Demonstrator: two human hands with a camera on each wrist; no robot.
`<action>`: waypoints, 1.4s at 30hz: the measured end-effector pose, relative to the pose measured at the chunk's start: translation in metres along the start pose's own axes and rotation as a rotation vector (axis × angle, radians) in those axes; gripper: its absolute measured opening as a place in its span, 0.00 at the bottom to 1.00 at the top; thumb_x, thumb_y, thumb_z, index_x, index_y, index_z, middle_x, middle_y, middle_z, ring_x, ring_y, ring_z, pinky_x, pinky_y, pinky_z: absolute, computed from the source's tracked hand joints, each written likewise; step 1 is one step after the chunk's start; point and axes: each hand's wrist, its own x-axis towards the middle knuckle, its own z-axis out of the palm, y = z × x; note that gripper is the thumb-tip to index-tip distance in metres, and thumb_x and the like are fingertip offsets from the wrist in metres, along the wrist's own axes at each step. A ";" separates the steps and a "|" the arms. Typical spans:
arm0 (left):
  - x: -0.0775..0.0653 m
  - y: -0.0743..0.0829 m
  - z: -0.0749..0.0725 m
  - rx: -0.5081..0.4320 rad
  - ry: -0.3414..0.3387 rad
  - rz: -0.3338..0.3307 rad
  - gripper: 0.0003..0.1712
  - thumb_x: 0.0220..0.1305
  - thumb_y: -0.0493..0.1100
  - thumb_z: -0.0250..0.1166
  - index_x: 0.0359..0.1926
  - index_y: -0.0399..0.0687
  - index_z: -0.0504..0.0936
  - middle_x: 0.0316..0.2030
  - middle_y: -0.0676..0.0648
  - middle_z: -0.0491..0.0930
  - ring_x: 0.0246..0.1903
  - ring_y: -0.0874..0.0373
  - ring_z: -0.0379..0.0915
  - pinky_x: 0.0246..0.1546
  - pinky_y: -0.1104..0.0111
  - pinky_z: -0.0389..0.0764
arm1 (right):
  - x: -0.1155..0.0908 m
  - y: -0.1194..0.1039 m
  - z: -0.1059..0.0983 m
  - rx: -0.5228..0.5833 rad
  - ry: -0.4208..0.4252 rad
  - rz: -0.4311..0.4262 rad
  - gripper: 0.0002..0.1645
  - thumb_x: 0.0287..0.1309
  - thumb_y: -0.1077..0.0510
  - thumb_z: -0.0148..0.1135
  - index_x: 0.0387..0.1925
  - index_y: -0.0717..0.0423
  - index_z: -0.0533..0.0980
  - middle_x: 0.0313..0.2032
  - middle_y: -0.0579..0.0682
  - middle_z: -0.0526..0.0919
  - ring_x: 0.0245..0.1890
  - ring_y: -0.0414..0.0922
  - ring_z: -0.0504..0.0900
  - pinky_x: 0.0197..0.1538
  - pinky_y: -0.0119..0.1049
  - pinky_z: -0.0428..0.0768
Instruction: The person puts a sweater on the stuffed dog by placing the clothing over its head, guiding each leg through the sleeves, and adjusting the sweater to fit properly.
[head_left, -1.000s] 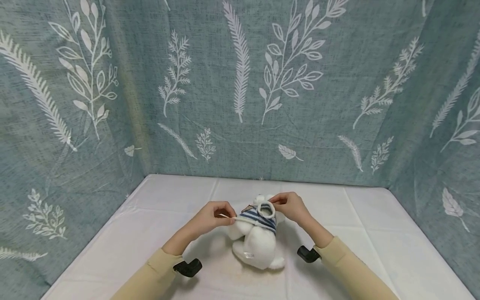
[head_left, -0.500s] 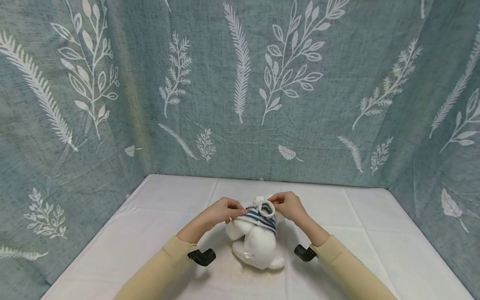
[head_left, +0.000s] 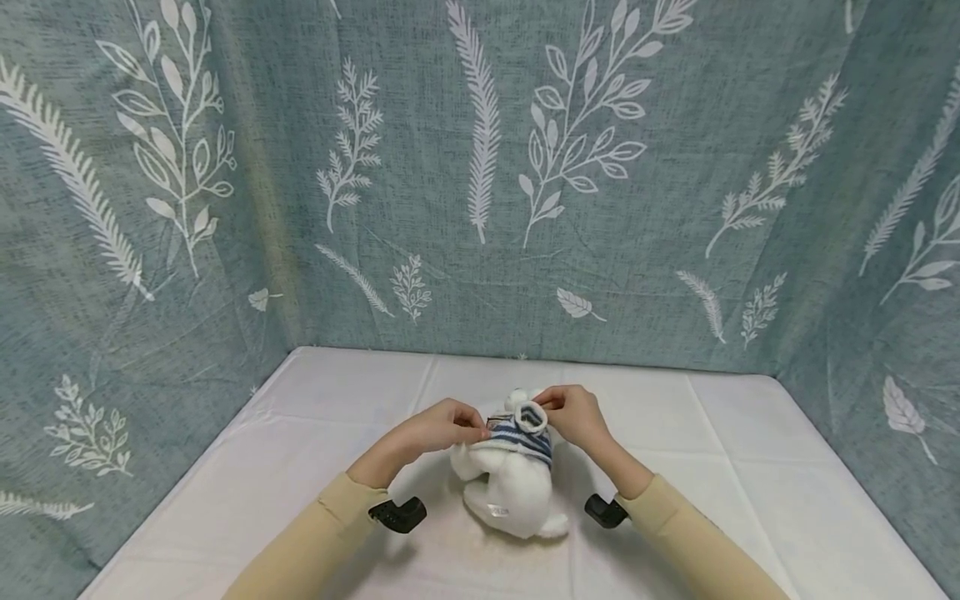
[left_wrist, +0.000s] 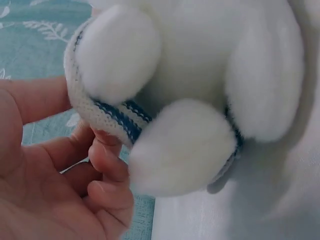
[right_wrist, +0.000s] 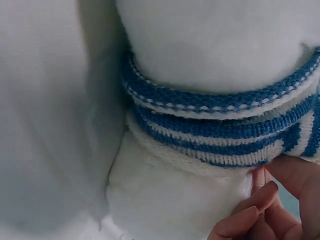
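A white plush toy (head_left: 517,496) lies on the white tabletop in the head view, its rounded bottom towards me. Around its body sits a small knitted sweater (head_left: 519,440) with blue and white stripes; a sleeve with a round white cuff (head_left: 532,418) sticks up. My left hand (head_left: 444,427) pinches the sweater's left edge. In the left wrist view its thumb lies outside the white hem (left_wrist: 95,117), with the fingers curled behind. At the toy's far right side my right hand (head_left: 574,413) pinches the knit; in the right wrist view thumb and fingers (right_wrist: 295,172) meet at the striped edge.
White cloth (head_left: 360,375) covers the table, with a few creases. Blue-green curtains (head_left: 480,292) with white leaf prints stand behind and at both sides. A black device (head_left: 399,515) is strapped at the left wrist, another (head_left: 606,511) at the right.
My left hand has moved right from the stretched-out hem to nearer the sweater's middle, then slightly down. The hem there is no longer pulled out leftwards. My right hand stays almost still.
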 end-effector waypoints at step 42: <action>-0.015 0.004 0.019 -0.160 0.147 0.008 0.16 0.67 0.50 0.59 0.38 0.39 0.79 0.31 0.46 0.75 0.27 0.56 0.75 0.33 0.63 0.81 | -0.002 0.012 -0.022 0.214 -0.379 -0.221 0.11 0.59 0.58 0.63 0.43 0.55 0.82 0.39 0.52 0.86 0.35 0.41 0.83 0.41 0.42 0.82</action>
